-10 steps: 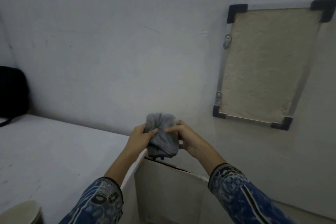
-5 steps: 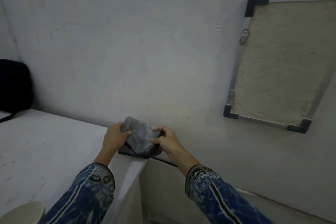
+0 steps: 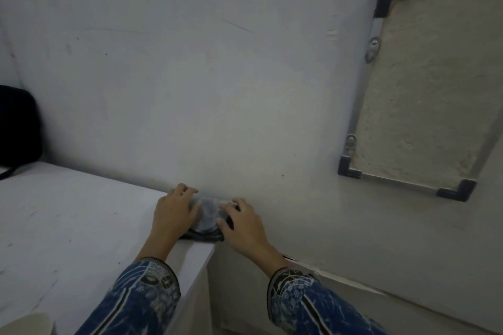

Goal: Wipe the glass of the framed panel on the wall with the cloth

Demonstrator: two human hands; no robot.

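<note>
The grey cloth (image 3: pixel 208 216) lies bunched on the far right corner of the white table (image 3: pixel 68 226), close against the wall. My left hand (image 3: pixel 174 212) covers the cloth's left side, fingers laid over it. On its right side, my right hand (image 3: pixel 242 223) has its fingers curled onto the fabric. Much of the cloth is hidden under both hands. The framed panel (image 3: pixel 424 90) hangs on the wall up to the right, well away from the hands. It has a beige textured face, a thin metal frame and black corner pieces, and the image edge cuts off its right side.
A black bag (image 3: pixel 16 128) sits at the table's far left against the wall. A pale round rim (image 3: pixel 24 323) shows at the bottom left corner. Right of the table's edge is a drop, with a white board (image 3: pixel 353 280) leaning low along the wall.
Both hands have lowered the cloth from mid-air down onto the table's corner and now press it there. The view has shifted left, so the panel sits farther right.
</note>
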